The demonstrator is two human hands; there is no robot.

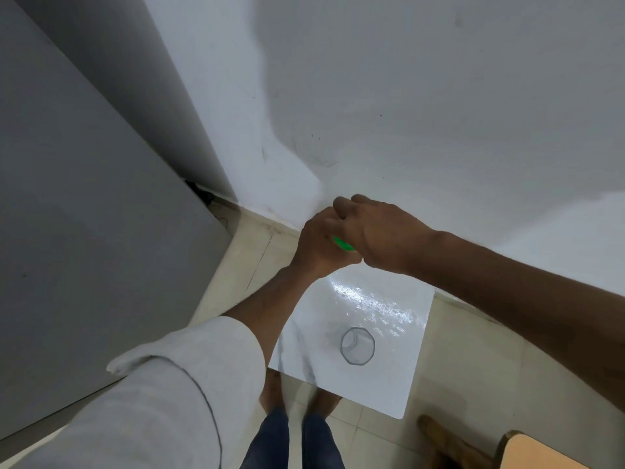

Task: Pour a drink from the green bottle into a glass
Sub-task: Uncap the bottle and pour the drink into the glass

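A green bottle (342, 244) shows only as a small green strip between my two hands, at the far end of a small white table (389, 384). My left hand (319, 247) is wrapped around the bottle from the left. My right hand (375, 231) is closed over its top from the right, so the cap and neck are hidden. A clear, empty glass (357, 346) stands upright on the table, nearer to me than the bottle and apart from both hands.
A white wall rises right behind the table. A grey cabinet (84, 214) fills the left side. A wooden stool (527, 451) stands at the bottom right on the tiled floor. My legs are below the table's near edge.
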